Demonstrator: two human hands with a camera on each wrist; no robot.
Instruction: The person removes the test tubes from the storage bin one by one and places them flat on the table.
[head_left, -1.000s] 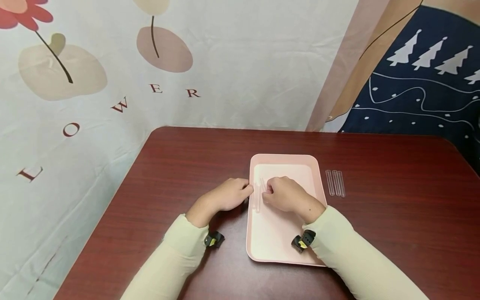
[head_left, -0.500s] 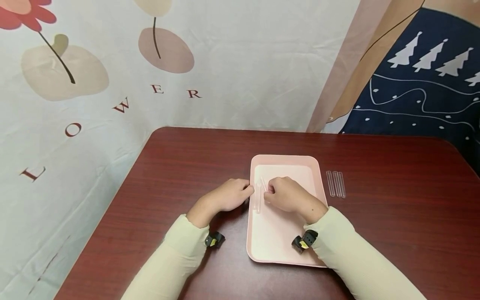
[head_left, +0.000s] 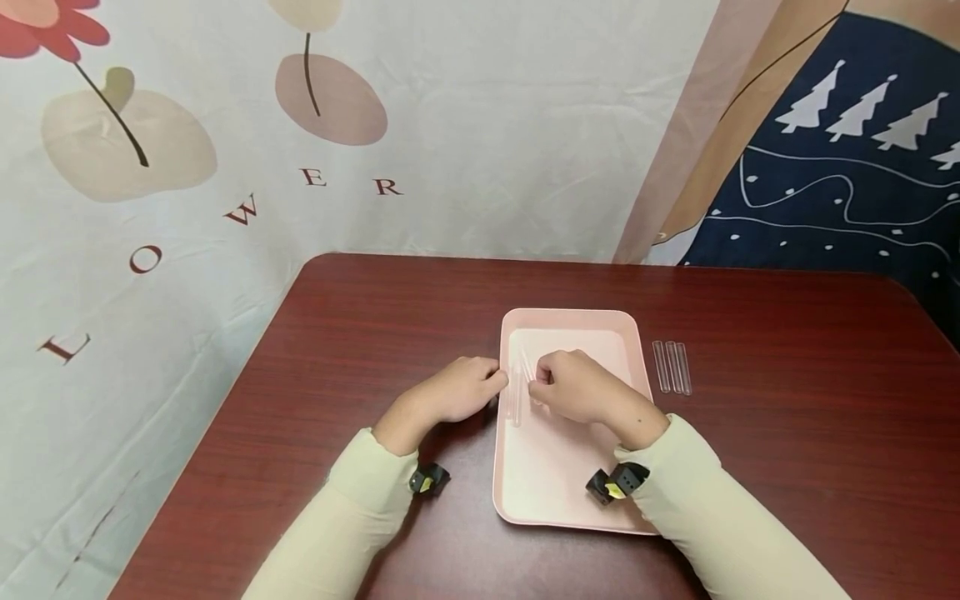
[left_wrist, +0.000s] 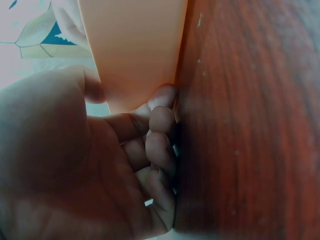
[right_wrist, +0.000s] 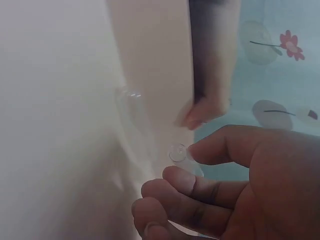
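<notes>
My right hand (head_left: 576, 387) is over the pink tray (head_left: 562, 492), pinching a clear tube (head_left: 527, 365) between thumb and forefinger. In the right wrist view the round end of this tube (right_wrist: 178, 153) shows between thumb and fingertips. Along the tray's left inner side lie clear tubes (head_left: 516, 400), close beside the held one. My left hand (head_left: 463, 390) holds the tray's left edge, its thumb at the rim. The left wrist view shows its curled fingers (left_wrist: 162, 120) against the outside of the tray wall (left_wrist: 135, 55), low by the tabletop.
Three more clear tubes (head_left: 671, 367) lie side by side on the dark red wooden table (head_left: 787, 400), just right of the tray. A printed curtain (head_left: 487, 125) hangs behind the table's back edge, with a navy cloth (head_left: 825, 192) at the right.
The right forearm and wrist have shifted slightly to the right, and the tube in the right fingers has moved a little with the hand. The left hand keeps its place on the tray.
</notes>
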